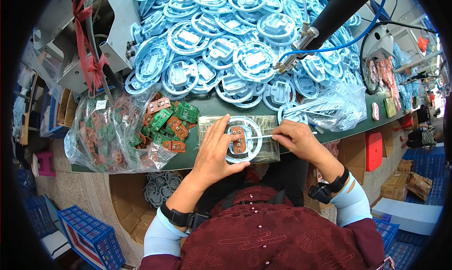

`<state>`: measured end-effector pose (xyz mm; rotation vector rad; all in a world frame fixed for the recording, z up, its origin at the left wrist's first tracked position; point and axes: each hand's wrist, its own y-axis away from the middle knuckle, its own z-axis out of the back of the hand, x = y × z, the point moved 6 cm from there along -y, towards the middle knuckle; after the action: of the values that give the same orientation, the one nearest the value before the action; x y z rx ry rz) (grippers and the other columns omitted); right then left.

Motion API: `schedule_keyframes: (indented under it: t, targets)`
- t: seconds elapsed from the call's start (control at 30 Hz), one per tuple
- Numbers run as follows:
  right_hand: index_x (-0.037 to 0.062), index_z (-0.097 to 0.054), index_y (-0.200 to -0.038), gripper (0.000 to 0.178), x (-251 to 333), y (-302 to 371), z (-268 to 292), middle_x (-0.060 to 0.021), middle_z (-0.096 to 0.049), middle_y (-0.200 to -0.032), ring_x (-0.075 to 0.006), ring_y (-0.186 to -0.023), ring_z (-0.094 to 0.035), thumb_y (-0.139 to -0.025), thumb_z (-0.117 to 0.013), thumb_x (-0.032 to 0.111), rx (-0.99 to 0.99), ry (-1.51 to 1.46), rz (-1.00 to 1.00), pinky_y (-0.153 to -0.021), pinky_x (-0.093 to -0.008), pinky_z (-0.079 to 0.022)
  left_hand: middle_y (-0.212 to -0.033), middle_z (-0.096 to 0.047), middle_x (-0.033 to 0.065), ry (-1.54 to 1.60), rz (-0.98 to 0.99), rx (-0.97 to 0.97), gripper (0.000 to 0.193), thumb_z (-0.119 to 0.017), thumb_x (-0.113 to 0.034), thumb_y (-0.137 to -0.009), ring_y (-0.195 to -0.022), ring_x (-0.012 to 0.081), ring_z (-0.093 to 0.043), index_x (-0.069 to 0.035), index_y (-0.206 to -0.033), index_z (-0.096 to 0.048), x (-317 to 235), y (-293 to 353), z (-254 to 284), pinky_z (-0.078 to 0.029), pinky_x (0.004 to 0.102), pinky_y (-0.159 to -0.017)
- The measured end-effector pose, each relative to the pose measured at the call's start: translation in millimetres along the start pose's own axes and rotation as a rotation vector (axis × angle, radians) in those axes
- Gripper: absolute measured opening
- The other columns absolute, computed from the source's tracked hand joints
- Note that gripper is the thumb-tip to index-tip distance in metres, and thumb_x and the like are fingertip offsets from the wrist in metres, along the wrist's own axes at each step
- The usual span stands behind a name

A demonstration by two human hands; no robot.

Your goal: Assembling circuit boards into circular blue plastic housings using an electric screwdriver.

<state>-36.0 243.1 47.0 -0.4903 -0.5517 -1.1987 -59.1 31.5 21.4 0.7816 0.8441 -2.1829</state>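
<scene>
Free room is running tight: only a narrow strip of green counter (207, 102) is lying bare btwn the clear work mat (270, 150) w/ its ring part (242, 140) and the heap of blue ring housings (226, 48) crowding the whole back. Left side is being blocked by an open bag of green & brown circuit boards (127, 133) spilling right up to the mat edge. Overhead right, a black hanging driver (325, 22) w/ blue hose (358, 36) is dangling low over the heap, cutting the approach from above. A clear bag (339, 107) is closing off the right. Left hand (214, 152) and right hand (294, 138) are filling the mat itself.
</scene>
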Motion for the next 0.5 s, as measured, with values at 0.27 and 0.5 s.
schedule_keyframes:
  t: [0.27,0.5]
  targets:
    - [0.0018,-0.067,-0.088,0.01,-2,-4,-4,-0.0104,-0.06,-0.077,-0.0274,-0.069,-0.059,-0.081,-0.07,0.007,0.069,-0.043,0.025,-0.06,-0.035,-0.046,-0.143,-0.038,0.0282,-0.001,-0.014,0.011,0.067,-0.089,-0.025,-0.054,-0.131,0.0418,-0.041,-0.005,-0.111,-0.061,0,-1,0,-0.033,0.0496,-0.107]
    - [0.0043,-0.067,-0.085,0.012,-5,-2,-11,-0.0082,-0.057,-0.076,-0.0282,-0.075,-0.059,-0.078,-0.072,0.012,0.023,0.035,0.065,-0.063,-0.0378,-0.047,-0.143,-0.039,0.028,-0.003,-0.024,0.016,0.066,-0.089,-0.024,-0.054,-0.131,0.0418,-0.04,-0.005,-0.11,-0.06,-3,-2,0,-0.032,0.0501,-0.108]
